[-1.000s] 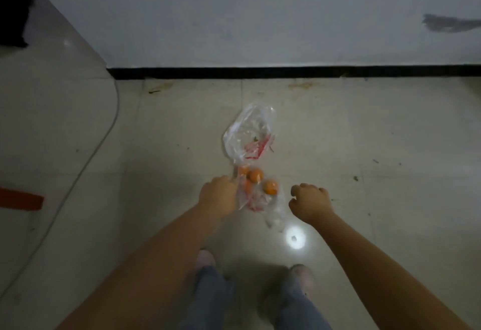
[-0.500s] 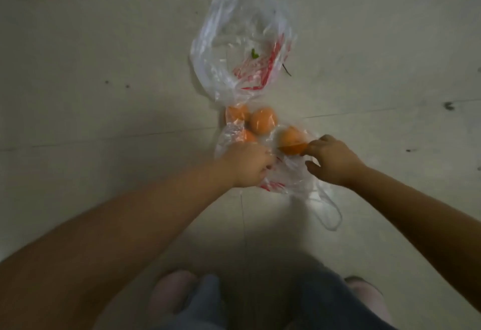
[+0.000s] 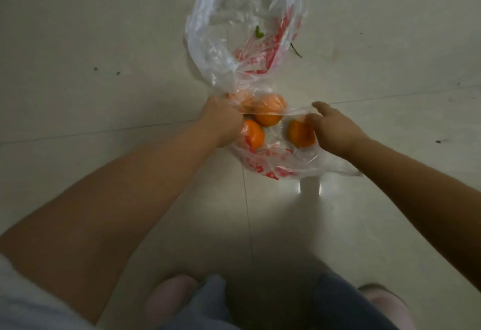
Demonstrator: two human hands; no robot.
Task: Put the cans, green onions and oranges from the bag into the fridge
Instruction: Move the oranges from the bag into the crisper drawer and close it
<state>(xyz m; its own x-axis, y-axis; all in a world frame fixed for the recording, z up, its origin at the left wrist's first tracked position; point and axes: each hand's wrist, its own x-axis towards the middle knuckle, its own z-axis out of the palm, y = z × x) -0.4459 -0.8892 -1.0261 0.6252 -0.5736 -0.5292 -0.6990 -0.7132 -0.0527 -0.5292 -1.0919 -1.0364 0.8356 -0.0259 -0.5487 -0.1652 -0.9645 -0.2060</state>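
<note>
The left hand [image 3: 221, 124] grips the bag [image 3: 242, 51] rim in a fist; the right hand [image 3: 331, 128] pinches the opposite rim, index finger raised. The bag lies on the floor [image 3: 104, 56]. Four oranges [image 3: 269, 111] show inside, one blurred behind plastic, another partly behind the right fingers.

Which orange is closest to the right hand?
The orange farthest right in the bag, against the right hand. The other oranges cluster by the left hand.
</note>
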